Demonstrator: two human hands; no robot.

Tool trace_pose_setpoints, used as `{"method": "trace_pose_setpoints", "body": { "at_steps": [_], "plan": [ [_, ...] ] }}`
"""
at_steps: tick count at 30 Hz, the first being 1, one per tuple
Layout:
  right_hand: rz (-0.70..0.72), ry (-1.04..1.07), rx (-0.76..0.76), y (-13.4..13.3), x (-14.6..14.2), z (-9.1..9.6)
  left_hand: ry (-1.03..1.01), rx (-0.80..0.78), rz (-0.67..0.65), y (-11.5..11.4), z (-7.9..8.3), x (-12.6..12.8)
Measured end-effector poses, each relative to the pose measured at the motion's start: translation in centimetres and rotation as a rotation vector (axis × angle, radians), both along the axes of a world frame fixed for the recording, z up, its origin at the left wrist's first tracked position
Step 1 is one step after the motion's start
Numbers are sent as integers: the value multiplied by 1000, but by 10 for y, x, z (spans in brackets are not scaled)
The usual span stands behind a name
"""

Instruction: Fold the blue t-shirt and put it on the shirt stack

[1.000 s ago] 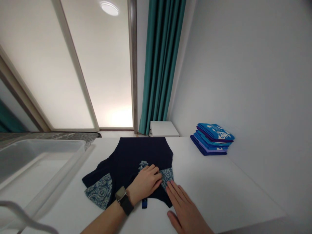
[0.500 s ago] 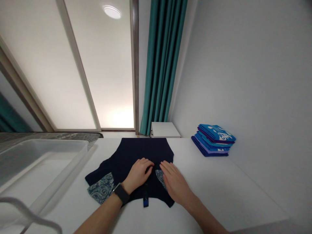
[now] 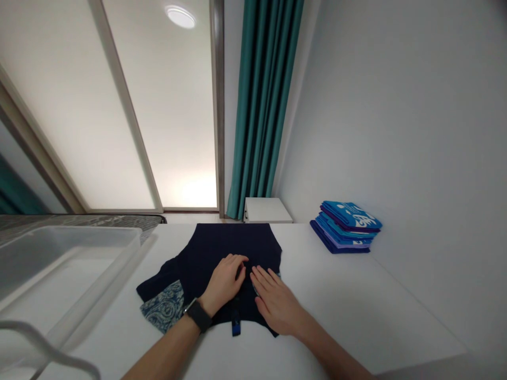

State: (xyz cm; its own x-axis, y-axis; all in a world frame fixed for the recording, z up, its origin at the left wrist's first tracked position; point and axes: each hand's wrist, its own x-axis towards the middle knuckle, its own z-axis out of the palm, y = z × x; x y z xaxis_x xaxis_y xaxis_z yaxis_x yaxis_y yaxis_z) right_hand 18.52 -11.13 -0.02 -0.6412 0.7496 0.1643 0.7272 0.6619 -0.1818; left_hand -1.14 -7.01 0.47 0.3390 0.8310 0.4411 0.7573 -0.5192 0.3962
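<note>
A dark navy T-shirt (image 3: 233,240) lies spread on the white table, its neckline and a small blue tag (image 3: 236,327) towards me. On its left side a paisley-patterned sleeve (image 3: 164,306) sticks out. My left hand (image 3: 225,279), with a black watch on the wrist, rests on the middle of the shirt, fingers bent and thumb apart from them. My right hand (image 3: 275,298) lies flat over the right sleeve, which is folded inward and mostly covered by the palm. No cloth shows pinched in either hand.
A clear plastic bin (image 3: 95,264) stands on the left, with a grey cable (image 3: 43,343) in front of it. Folded blue and purple cloths (image 3: 346,227) are stacked by the wall on the right. A white cabinet (image 3: 267,210) stands beyond the table's far edge.
My right hand has slid left and slightly down over the folded sleeve, covering more of its pattern. My left hand has barely moved.
</note>
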Motion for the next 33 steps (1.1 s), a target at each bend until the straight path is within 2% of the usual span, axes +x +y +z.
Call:
{"method": "trace_pose_setpoints", "body": {
  "at_steps": [6,9,13,17,21,27,33],
  "plan": [
    [-67,190,14,7,6,-7,104,0,2,-3,7,2],
    [-237,302,57,20,18,-13,153,59,-26,-7,9,4],
    [-397,203,61,32,28,-19,236,152,-72,-19,4,15],
    [-419,32,-1,31,23,-18,322,145,-103,-32,-10,29],
    [-463,-50,-30,29,19,-17,351,103,-103,-35,-19,33],
    [-494,-82,-68,30,22,-20,319,104,-94,-34,-24,31],
    [-478,26,42,33,23,-17,317,80,-87,-36,-23,34]
  ]
}}
